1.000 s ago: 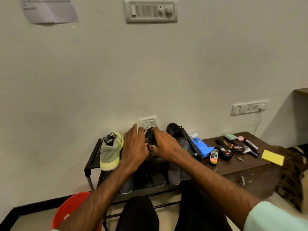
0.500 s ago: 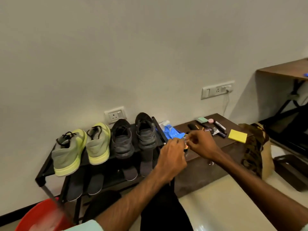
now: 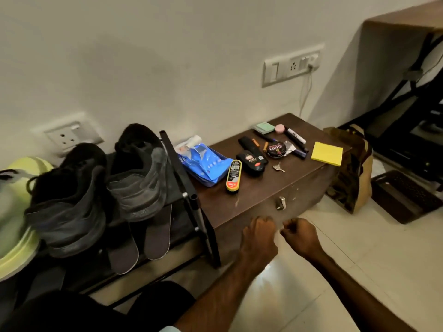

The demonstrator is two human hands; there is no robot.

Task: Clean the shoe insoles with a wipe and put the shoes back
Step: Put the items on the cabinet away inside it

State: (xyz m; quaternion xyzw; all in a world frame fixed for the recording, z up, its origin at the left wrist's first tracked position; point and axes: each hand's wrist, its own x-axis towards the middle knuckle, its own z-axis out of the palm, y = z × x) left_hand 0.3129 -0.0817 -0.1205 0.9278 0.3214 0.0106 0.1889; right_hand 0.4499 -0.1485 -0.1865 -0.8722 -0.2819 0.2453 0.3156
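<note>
Two dark grey shoes (image 3: pixel 72 200) (image 3: pixel 141 178) stand on the top shelf of a black shoe rack (image 3: pixel 189 188), with a lime green shoe (image 3: pixel 14 224) at the far left edge. Two dark insoles (image 3: pixel 123 252) (image 3: pixel 158 236) hang from under the grey shoes toward the lower shelf. A blue wipe pack (image 3: pixel 206 164) lies on the brown wooden box (image 3: pixel 251 202) right of the rack. My left hand (image 3: pixel 259 236) and my right hand (image 3: pixel 300 237) hover side by side in front of the box, fingers curled, with nothing visible in them.
On the box top lie a yellow polish bottle (image 3: pixel 233 174), a black polish applicator (image 3: pixel 253 161), a Cherry polish tin (image 3: pixel 275 149), markers, keys (image 3: pixel 279 167) and a yellow sticky pad (image 3: pixel 327 153). A brown bag (image 3: pixel 352 173) stands right of the box on the tiled floor.
My hands left the grey shoes on the rack, passed over the box top, and dropped to the box's front. The view swung right and down.
</note>
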